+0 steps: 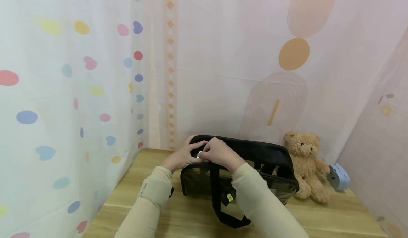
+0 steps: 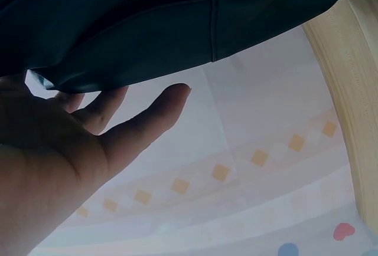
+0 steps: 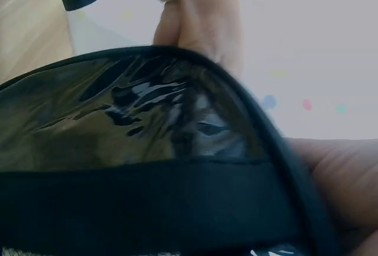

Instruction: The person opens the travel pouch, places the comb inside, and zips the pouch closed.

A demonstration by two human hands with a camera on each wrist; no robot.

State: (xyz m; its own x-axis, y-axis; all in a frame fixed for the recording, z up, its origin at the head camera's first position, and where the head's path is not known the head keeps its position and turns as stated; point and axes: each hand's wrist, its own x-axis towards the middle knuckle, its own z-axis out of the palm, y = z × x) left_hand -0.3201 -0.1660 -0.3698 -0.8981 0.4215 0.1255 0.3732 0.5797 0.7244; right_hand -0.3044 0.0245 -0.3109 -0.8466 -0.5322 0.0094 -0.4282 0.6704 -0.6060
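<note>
A black bag (image 1: pixel 255 147) with see-through panels stands on the table, its top partly open. At its left end my left hand (image 1: pixel 183 154) holds the bag's edge, thumb and fingers spread around the corner. In the left wrist view, one finger of the left hand (image 2: pixel 65 150) extends free below the dark bag (image 2: pixel 153 43) and its zipper. My right hand (image 1: pixel 221 153) pinches a small silvery-white thing (image 1: pixel 199 154) at the same corner; its kind is unclear. In the right wrist view, the clear panel (image 3: pixel 130 108) stands before the left hand (image 3: pixel 201 26), and the right hand (image 3: pixel 348 179) is partly cut off.
A black strap handle (image 1: pixel 220 209) hangs over the bag's front onto the wooden table (image 1: pixel 178 213), near a dark tag with a yellow flower (image 1: pixel 230 197). Right of the bag sit a teddy bear (image 1: pixel 306 167) and a light-blue object (image 1: pixel 339 177). Patterned curtains (image 1: pixel 210 71) surround the table.
</note>
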